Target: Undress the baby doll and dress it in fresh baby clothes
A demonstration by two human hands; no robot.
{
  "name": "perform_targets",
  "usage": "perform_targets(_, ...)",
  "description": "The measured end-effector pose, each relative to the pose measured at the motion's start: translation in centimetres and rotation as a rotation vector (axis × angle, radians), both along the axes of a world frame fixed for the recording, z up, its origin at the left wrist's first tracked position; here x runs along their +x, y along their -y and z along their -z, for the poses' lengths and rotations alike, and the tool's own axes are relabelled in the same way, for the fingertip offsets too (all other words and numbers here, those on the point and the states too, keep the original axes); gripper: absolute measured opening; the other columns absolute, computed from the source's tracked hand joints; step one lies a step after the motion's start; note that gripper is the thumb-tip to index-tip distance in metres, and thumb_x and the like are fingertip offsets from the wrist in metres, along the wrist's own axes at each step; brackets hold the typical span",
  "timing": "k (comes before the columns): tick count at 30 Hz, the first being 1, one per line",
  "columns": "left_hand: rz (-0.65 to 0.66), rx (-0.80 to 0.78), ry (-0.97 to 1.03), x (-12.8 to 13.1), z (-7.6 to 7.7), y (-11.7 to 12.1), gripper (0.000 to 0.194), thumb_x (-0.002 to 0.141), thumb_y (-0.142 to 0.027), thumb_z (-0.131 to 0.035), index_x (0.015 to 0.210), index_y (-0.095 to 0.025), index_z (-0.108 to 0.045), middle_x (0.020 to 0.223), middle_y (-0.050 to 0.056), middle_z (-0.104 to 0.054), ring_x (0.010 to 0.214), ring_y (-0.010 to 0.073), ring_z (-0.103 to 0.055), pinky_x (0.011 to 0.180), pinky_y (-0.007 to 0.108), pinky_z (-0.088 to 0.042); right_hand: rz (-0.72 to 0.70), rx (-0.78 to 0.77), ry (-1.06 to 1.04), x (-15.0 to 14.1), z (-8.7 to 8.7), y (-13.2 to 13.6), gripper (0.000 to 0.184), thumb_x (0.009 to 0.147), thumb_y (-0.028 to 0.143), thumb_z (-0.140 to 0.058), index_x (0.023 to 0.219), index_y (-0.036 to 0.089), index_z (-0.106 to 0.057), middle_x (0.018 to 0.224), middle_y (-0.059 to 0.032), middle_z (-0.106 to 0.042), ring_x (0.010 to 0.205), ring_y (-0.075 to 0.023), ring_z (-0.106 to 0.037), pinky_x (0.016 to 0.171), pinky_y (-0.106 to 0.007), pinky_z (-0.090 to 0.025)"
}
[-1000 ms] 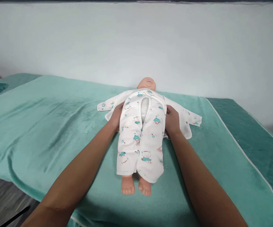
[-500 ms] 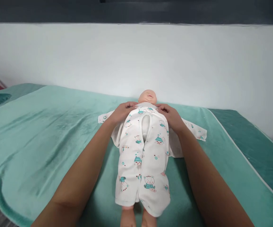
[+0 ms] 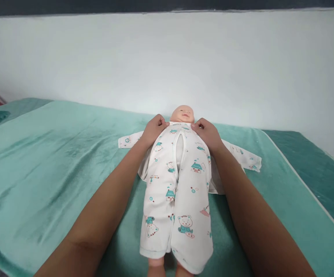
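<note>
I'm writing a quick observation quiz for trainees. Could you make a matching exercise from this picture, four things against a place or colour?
Things:
1. Left hand
2. Printed pants
3. Doll's head
4. Blanket

Places and colours:
A. Centred, just beyond the pants' top edge
B. Green, spread underneath
C. At the pants' top corner, on the picture's left
D. White with cartoon figures

Pairs: 1-C, 2-D, 3-A, 4-B
</note>
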State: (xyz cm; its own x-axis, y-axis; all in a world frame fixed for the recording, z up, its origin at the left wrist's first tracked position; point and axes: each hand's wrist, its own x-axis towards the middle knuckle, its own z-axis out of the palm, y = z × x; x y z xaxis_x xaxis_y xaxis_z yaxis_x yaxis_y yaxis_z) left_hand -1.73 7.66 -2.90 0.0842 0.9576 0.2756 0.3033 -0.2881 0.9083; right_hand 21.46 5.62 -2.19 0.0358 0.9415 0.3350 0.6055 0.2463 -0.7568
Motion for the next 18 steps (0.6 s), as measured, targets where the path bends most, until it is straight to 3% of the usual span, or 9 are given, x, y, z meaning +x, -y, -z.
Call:
perform_targets(6, 0.091, 0.036, 0.072, 0.2, 0.7, -0.6, 0.006, 0.084, -0.024, -0.063, 0.085, -0.019, -0.058, 0.083, -0.001, -0.067, 0.079, 0.0146, -0.06, 0.08, 0.029, -0.047, 0.022, 0.034, -0.078, -0.6, 0.6, -0.4, 0.018, 0.084, 0.037, -0.059, 0.077, 0.022, -0.054, 0.082, -0.0004, -0.065, 0.079, -0.0187, -0.056, 0.077, -0.033, -0.042)
perform_targets(9, 0.182, 0.084, 0.043, 0.0, 1.1, -0.2, 0.02, 0.089, -0.027, -0.057, 0.102, -0.02, -0.071, 0.109, 0.004, -0.074, 0.105, 0.0199, -0.066, 0.096, 0.035, -0.049, -0.06, 0.093, -0.143, -0.8, 0.8, 0.3, 0.016, 0.086, 0.033, -0.055, 0.09, 0.022, -0.065, 0.099, -0.0029, -0.072, 0.091, -0.0211, -0.062, 0.088, -0.037, -0.046)
perform_targets(14, 0.24, 0.191, -0.129, -1.0, 1.7, 0.9, 0.037, 0.089, -0.026, -0.056, 0.121, -0.029, -0.073, 0.135, 0.002, -0.068, 0.127, 0.0233, -0.06, 0.114, 0.04, -0.042, -0.198, 0.085, -0.144, -0.2, 1.1, 2.5, 0.034, 0.092, 0.032, -0.048, 0.113, 0.025, -0.073, 0.125, -0.0037, -0.071, 0.12, -0.0251, -0.061, 0.109, -0.045, -0.042)
perform_targets(18, 0.103, 0.275, -0.237, -1.8, 2.3, 3.6, 0.044, 0.089, -0.026, -0.054, 0.13, -0.023, -0.068, 0.145, 0.005, -0.061, 0.137, 0.0255, -0.053, 0.121, 0.043, -0.035, -0.134, 0.083, -0.251, -0.2, 1.8, 5.7, 0.039, 0.095, 0.034, -0.048, 0.126, 0.026, -0.07, 0.139, -0.0029, -0.064, 0.132, -0.0246, -0.055, 0.117, -0.047, -0.037)
